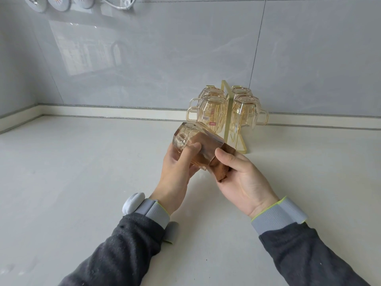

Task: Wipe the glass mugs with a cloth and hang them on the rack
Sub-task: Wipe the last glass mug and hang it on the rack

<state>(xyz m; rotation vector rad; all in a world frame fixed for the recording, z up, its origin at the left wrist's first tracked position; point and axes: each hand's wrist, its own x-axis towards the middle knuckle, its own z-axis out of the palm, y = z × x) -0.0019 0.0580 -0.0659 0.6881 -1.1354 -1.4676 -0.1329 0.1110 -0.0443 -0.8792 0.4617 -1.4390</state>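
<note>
dark sleeves (pixel 123 254) and grey wristbands (pixel 153 211) reach in over the near edge of the counter (pixel 72 172). left hand (pixel 177 174) wraps the amber glass mug (pixel 191 143) round its body, thumb on top. right hand (pixel 245 180) pinches the brown cloth (pixel 221 165), which is stuffed into the mug's mouth. mug's held in the air on its side, base pointing away and left, mouth toward the right hand. faceted, see-through, can't spot its handle. rack (pixel 226 108) stands just behind by the counter's back edge with four hung mugs (pixel 210 112), so hanging looks like a short reach forward-right.
</note>
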